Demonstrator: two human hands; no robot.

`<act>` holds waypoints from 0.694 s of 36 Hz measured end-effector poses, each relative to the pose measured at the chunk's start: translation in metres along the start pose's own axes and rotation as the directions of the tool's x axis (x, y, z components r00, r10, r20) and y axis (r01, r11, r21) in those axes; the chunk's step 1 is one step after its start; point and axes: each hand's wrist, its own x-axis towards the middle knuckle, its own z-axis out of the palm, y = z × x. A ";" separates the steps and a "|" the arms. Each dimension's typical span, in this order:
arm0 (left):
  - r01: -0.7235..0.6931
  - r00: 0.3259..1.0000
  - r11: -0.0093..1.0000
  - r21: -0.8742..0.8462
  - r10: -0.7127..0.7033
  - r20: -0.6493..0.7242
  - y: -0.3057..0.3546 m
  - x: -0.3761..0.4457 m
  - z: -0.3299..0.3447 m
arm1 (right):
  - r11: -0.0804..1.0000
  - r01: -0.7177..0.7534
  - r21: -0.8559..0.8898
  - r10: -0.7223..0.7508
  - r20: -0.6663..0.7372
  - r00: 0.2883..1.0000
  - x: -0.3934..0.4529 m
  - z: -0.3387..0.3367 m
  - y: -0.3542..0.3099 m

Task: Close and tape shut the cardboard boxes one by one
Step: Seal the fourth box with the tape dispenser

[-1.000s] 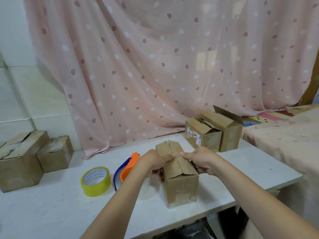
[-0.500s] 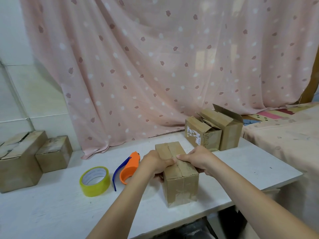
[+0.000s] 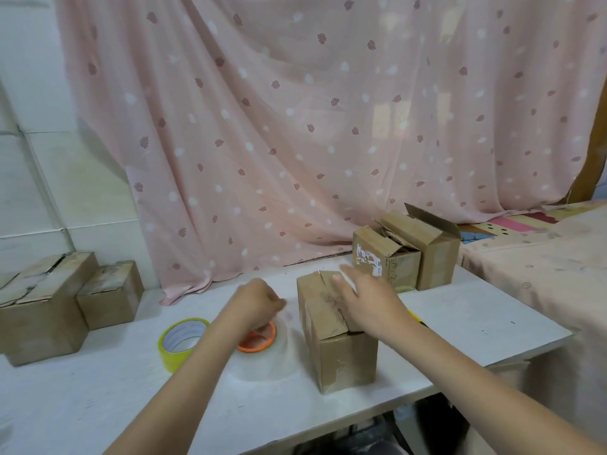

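A small cardboard box (image 3: 341, 353) stands on the white table (image 3: 476, 323), its top flaps folded down. My right hand (image 3: 364, 303) lies flat on the flaps with straight fingers and presses them shut. To the left of the box, my left hand (image 3: 256, 302) curls its fingers around the orange tape dispenser (image 3: 259, 341). The hand hides most of the dispenser and is blurred. Two more cardboard boxes with raised flaps, one with a label (image 3: 387, 261) and a taller one (image 3: 437, 257), stand at the back right of the table.
A yellow tape roll (image 3: 180, 343) lies left of the dispenser. Two closed boxes, a large one (image 3: 39, 310) and a small one (image 3: 111, 293), sit at the far left. A pink curtain (image 3: 295, 126) hangs behind. A cloth-covered surface (image 3: 542, 274) adjoins the table's right.
The flaps went from half raised to flat. My left hand left the box, moved left and took hold of the orange dispenser. My right hand spread flat over the flaps.
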 end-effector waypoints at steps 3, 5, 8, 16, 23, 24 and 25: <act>0.024 0.992 0.960 0.280 0.012 -0.125 -0.019 0.007 -0.012 | 0.981 0.154 -0.117 -0.130 0.191 0.973 -0.018 0.006 -0.005; 0.051 0.998 0.895 0.442 -0.029 -0.056 -0.027 0.006 -0.011 | 0.958 0.171 -0.232 -0.100 0.290 0.952 -0.023 0.013 -0.005; 0.082 0.996 0.831 0.551 -0.079 -0.028 -0.035 0.010 0.000 | 0.936 0.177 -0.305 -0.079 0.308 0.948 -0.026 0.019 -0.007; 0.157 0.987 0.802 0.576 -0.101 -0.128 -0.057 0.030 0.016 | 0.902 0.227 -0.366 -0.110 0.313 0.943 -0.034 0.021 -0.010; 0.166 0.985 0.870 0.463 -0.120 -0.128 -0.057 0.031 0.010 | 0.894 0.223 -0.389 -0.108 0.295 0.949 -0.034 0.022 -0.011; 0.162 0.985 0.886 0.435 -0.122 -0.118 -0.057 0.031 0.009 | 0.891 0.223 -0.397 -0.104 0.299 0.949 -0.035 0.021 -0.012; 0.158 0.986 0.900 0.406 -0.127 -0.104 -0.056 0.030 0.007 | 0.889 0.222 -0.401 -0.100 0.302 0.948 -0.035 0.021 -0.013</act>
